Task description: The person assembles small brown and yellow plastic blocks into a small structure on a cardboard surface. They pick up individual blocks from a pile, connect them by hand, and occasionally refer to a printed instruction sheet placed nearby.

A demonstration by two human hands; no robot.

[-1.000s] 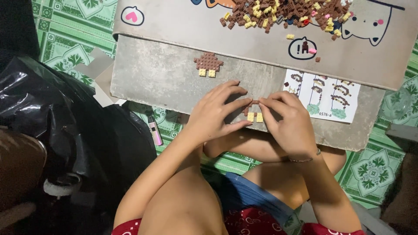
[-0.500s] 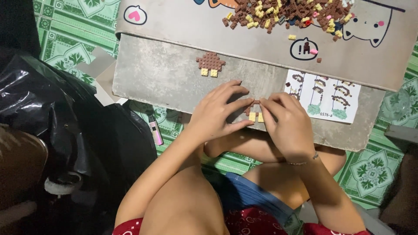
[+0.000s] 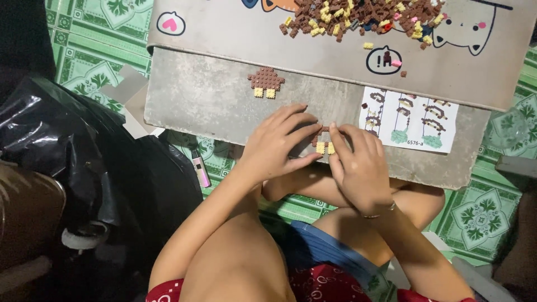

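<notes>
A small brown and yellow brick assembly (image 3: 323,144) rests near the front edge of a grey slab (image 3: 201,100). My left hand (image 3: 277,145) pinches it from the left with fingers spread over the slab. My right hand (image 3: 358,165) presses on it from the right, fingertips touching the bricks. A second finished piece, brown with two yellow feet (image 3: 266,82), lies farther back on the slab. A loose pile of brown, yellow and pink bricks (image 3: 358,15) sits on the cartoon-printed board (image 3: 224,28) beyond.
A printed instruction sheet (image 3: 411,118) lies to the right of my hands. A black plastic bag (image 3: 84,145) fills the left side on the green patterned floor tiles (image 3: 84,50). A pink lighter-like stick (image 3: 200,168) lies by the slab's edge.
Both hands stay on the small assembly with only slight finger shifts; the view has drifted a little.
</notes>
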